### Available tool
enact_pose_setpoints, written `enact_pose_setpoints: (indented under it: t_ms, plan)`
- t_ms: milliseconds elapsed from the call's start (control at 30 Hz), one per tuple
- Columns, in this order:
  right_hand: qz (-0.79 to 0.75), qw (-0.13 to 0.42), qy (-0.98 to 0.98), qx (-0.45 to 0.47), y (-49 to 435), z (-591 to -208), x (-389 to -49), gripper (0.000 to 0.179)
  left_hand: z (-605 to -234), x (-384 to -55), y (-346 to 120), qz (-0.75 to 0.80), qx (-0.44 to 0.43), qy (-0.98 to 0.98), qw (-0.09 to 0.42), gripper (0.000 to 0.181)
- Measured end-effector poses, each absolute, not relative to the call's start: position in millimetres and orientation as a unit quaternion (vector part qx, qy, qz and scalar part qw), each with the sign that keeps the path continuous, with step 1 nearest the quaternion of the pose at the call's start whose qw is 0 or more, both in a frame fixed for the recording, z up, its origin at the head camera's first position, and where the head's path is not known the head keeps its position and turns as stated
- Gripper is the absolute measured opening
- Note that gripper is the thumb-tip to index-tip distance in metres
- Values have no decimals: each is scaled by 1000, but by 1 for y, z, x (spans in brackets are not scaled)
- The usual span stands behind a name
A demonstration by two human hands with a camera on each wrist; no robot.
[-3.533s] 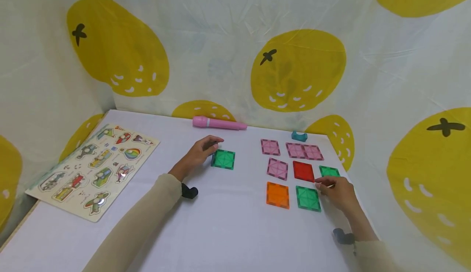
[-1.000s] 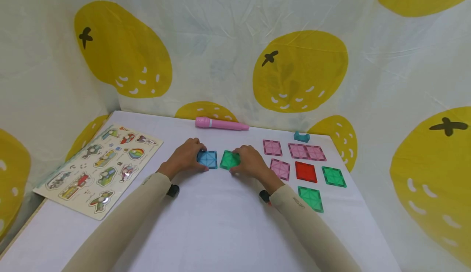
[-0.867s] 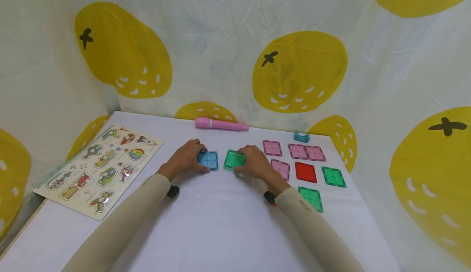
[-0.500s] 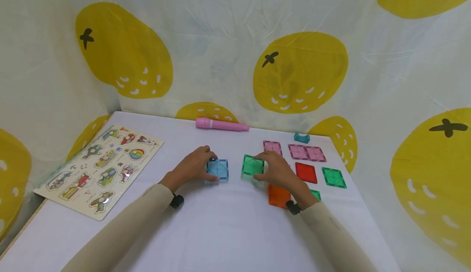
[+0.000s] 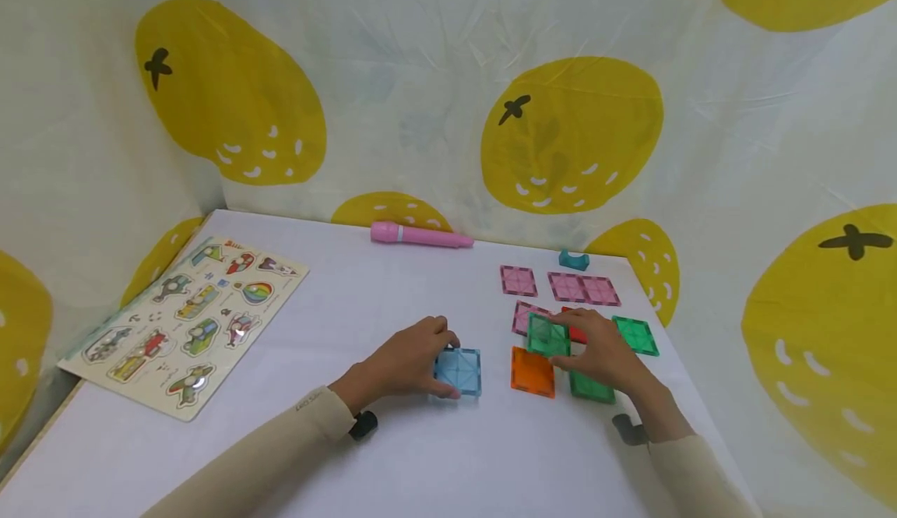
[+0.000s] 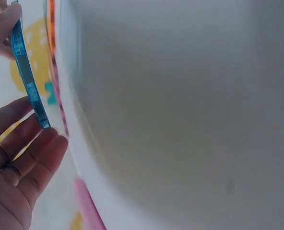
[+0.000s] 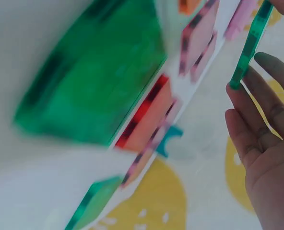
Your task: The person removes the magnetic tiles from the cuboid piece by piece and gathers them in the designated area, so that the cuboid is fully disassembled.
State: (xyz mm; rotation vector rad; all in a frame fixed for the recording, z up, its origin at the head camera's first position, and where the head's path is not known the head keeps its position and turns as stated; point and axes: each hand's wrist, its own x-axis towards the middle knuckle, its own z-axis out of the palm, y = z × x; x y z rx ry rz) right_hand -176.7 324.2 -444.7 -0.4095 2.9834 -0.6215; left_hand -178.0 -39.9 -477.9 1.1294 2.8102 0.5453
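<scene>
My left hand point(image 5: 409, 361) pinches a translucent blue square magnetic tile point(image 5: 459, 371) by its edges. In the left wrist view, the blue tile point(image 6: 28, 72) is seen edge-on between thumb and fingers, raised off the table. My right hand point(image 5: 606, 353) grips a translucent green magnetic tile point(image 5: 546, 337) the same way. That green tile overlaps a pink tile point(image 5: 524, 314) and the top of an orange tile point(image 5: 532, 375) in the head view. Partly covered by the right hand are a red tile point(image 5: 578, 334) and another green tile point(image 5: 592, 389). The right wrist view shows the held green tile point(image 7: 250, 47) edge-on.
More pink tiles point(image 5: 518, 280) lie at the back right, and a green tile point(image 5: 635, 336) sits near the right edge. Behind them stands a small teal piece point(image 5: 574, 260). A pink microphone-shaped toy point(image 5: 422, 235) lies along the back edge. At left is a picture puzzle board point(image 5: 185, 323).
The right hand has carried its green tile rightward, from beside the blue tile to over the other tiles. The left hand took hold of the blue tile and moved it right and nearer.
</scene>
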Motion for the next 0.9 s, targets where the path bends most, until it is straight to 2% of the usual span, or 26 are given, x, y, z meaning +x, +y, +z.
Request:
enact_pose_setpoints:
  t_ms: [333,633,900]
  plan:
    - [-196,38,976,-82,384,-447,-149,73,-482,-150,10,148,423,894,15,74]
    - [-164,62,984,-41,436,-454,-134,73,-490,-138,48,131,446,885,31,76]
    - [-144,95,985,-3,465,-459,-131,74,-496,-134,74,74,462,884,-2,71]
